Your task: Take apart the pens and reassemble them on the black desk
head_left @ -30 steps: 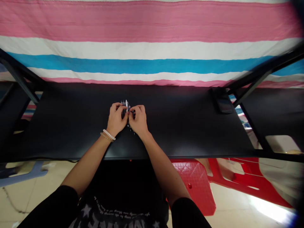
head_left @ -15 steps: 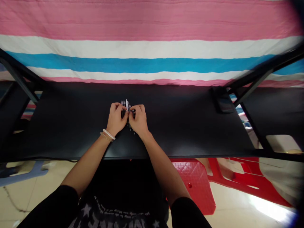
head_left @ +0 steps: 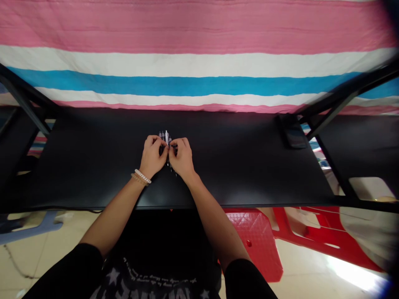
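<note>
Several slim pens (head_left: 167,136), one white and the others dark or clear, lie side by side on the black table (head_left: 249,166), pointing away from me. My left hand (head_left: 152,156) has its fingers curled round the left side of the bunch. From the right, my right hand (head_left: 181,157) closes on the same pens, and the two thumbs nearly meet over them. Dark tips show below the fingers. The middle of the pens is hidden by both hands.
A dark phone-like object (head_left: 295,132) lies at the table's right end, beside a black metal frame. Striped cloth (head_left: 199,85) hangs behind the table. Below the front edge are a red stool (head_left: 255,241) and a red plastic chair at right.
</note>
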`<control>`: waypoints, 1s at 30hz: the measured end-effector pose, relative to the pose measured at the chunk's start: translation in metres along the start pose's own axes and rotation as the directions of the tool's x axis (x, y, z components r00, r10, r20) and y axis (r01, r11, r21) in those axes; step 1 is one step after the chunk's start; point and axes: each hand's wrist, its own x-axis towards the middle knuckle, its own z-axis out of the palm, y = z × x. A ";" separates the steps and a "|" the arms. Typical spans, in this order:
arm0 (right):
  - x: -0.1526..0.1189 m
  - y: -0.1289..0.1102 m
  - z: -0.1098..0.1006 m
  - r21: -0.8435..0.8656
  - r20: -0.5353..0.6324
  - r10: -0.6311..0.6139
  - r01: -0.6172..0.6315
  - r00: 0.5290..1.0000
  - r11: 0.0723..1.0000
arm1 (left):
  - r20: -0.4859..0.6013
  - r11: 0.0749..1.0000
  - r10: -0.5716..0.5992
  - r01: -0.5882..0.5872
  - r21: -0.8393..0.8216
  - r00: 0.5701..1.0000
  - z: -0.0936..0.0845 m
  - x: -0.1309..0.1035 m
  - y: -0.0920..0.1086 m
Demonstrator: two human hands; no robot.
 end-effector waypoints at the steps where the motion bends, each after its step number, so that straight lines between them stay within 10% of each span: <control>1: 0.000 0.000 0.000 0.004 -0.001 -0.001 0.001 1.000 1.000 | 0.001 1.000 -0.004 0.004 0.000 1.000 0.000 0.000 0.000; 30: -0.002 -0.002 0.002 -0.059 0.018 -0.035 0.036 0.999 0.998 | 0.011 1.000 0.025 -0.025 0.011 1.000 -0.001 0.001 0.000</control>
